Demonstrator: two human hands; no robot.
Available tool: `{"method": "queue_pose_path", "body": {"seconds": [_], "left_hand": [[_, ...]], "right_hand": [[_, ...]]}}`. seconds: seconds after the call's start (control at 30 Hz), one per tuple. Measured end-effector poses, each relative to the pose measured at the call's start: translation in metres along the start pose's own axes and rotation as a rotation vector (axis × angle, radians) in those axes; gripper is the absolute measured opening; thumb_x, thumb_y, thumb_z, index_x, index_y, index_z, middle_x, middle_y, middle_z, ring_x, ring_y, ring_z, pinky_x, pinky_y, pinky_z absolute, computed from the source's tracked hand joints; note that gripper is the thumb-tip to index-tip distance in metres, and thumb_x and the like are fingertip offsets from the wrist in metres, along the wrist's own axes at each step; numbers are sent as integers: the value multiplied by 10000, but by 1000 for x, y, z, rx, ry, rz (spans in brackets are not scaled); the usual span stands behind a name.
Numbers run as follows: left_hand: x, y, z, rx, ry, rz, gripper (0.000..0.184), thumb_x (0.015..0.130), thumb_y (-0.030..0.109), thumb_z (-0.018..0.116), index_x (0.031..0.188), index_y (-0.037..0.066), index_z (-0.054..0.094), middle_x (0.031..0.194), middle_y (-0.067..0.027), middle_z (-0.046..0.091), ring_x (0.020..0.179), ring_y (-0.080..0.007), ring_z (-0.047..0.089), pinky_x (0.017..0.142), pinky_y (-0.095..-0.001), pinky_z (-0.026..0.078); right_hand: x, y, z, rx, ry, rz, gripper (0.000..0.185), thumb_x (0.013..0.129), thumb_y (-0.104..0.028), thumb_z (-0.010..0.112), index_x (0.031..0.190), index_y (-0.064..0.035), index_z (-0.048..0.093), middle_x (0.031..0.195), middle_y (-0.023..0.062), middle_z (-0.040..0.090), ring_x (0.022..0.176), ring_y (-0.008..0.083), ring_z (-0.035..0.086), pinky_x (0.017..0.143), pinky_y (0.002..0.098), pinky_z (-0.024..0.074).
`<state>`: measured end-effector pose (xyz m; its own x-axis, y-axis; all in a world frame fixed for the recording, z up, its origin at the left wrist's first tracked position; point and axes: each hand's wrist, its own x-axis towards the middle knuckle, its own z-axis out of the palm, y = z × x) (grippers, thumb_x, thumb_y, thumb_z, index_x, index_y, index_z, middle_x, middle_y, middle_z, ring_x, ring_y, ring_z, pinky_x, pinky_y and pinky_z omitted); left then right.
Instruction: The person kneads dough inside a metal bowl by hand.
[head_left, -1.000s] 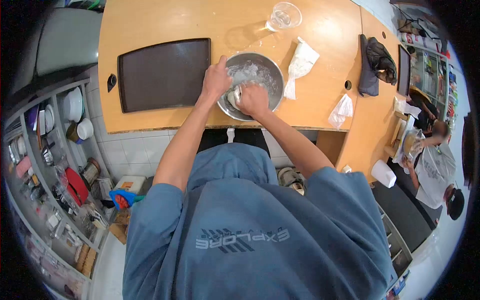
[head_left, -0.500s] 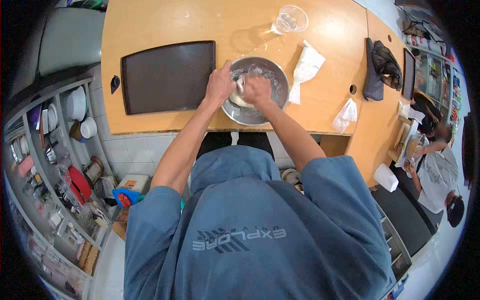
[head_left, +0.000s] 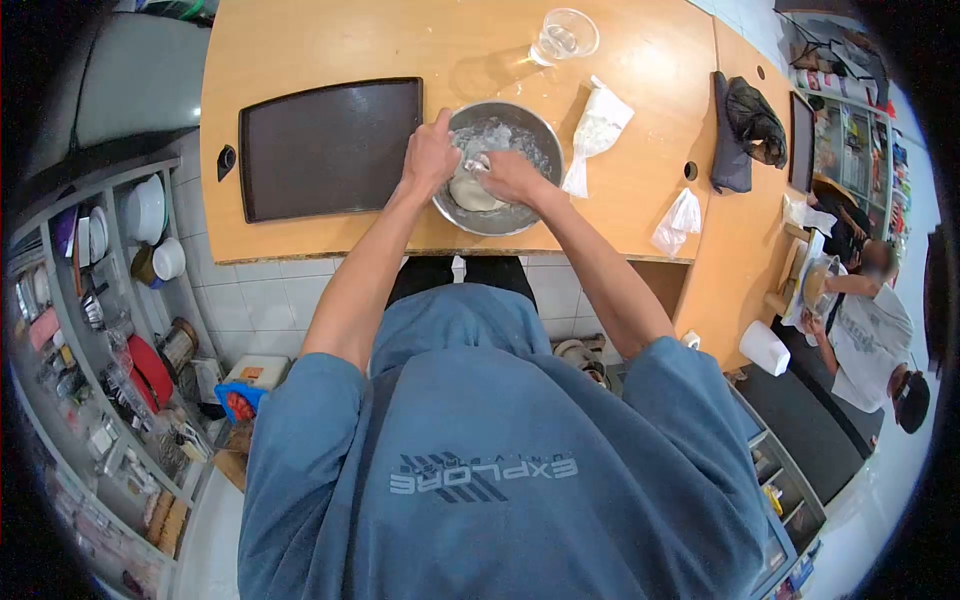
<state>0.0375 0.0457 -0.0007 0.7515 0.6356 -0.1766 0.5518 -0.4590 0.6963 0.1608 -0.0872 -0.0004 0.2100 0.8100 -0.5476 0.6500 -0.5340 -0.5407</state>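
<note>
A round metal bowl (head_left: 541, 130) stands near the front edge of the wooden table, its inner wall smeared with white. Inside sits a pale lump of dough (head_left: 476, 195), low and toward the front. My left hand (head_left: 430, 157) grips the bowl's left rim, thumb pointing up. Reaching into the bowl from the right, my right hand (head_left: 512, 178) has its fingers closed at the top of the dough. A small pale, shiny bit shows at those fingertips; its exact shape is unclear.
Left of the bowl lies a dark baking tray (head_left: 330, 152). A clear plastic cup (head_left: 566, 38) stands behind it, a bag of white powder (head_left: 600, 125) to its right, and a smaller plastic bag (head_left: 679, 222) near the edge. Another person (head_left: 872, 335) works at far right.
My right hand has shifted slightly lower in the bowl, and more of the dough shows. My left hand stays on the rim. The whole view has shifted a little.
</note>
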Motion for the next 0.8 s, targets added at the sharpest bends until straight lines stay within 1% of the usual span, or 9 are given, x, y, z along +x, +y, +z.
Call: {"method": "queue_pose_path", "body": {"seconds": [0.13,0.23,0.33,0.43,0.53,0.63,0.73,0.8], "left_hand": [[1,-3,3,11,-21,3,344,850,50,639,1178,21,539,814,-326,655,861,-514,657,728,-591,520],[0,-3,3,1,-1,16,343,848,55,643,1174,20,545,806,-320,657,853,-515,658,732,-593,520],[0,-3,5,-5,-5,-15,337,844,56,646,1165,18,551,800,-313,660,843,-515,658,731,-590,522],[1,-5,7,-6,26,25,325,848,60,646,1156,14,553,803,-313,661,841,-512,661,728,-588,524],[-1,1,1,-9,9,7,316,852,55,645,1150,10,550,809,-314,662,845,-510,662,725,-585,524],[-3,0,2,-5,24,-7,305,849,51,645,1134,7,547,816,-310,665,845,-509,662,722,-581,523],[-3,-2,4,-14,27,-15,298,843,42,644,1120,6,542,819,-305,667,841,-509,661,717,-578,521],[-3,-4,6,-19,31,-12,296,839,44,645,1113,6,541,818,-305,667,839,-506,662,713,-576,521]], "right_hand": [[-10,-11,5,-101,55,122,460,941,-370,552,1174,14,651,1116,312,675,1086,471,640,957,553,496],[-6,-12,8,24,16,191,509,930,-384,560,1235,18,619,1156,305,672,1098,455,648,967,532,501],[2,-5,4,-119,-253,160,577,904,-423,591,1294,2,578,1178,293,673,1099,442,654,965,520,509],[-11,-3,8,-87,-122,-12,551,842,-325,646,1228,63,586,1053,343,675,1034,489,648,929,510,517],[-26,4,3,-50,-63,-167,470,800,-277,698,1129,54,643,1044,322,687,1026,481,652,934,495,512],[-38,0,-9,80,-73,-92,459,771,-207,729,1140,49,637,1064,293,695,1028,442,669,925,464,514],[-33,17,1,313,52,-48,513,774,-243,764,1189,27,627,1083,252,712,1043,389,685,927,438,520],[-34,25,5,437,97,20,508,782,-217,775,1197,30,618,1075,238,714,1037,360,689,923,418,518]]}}
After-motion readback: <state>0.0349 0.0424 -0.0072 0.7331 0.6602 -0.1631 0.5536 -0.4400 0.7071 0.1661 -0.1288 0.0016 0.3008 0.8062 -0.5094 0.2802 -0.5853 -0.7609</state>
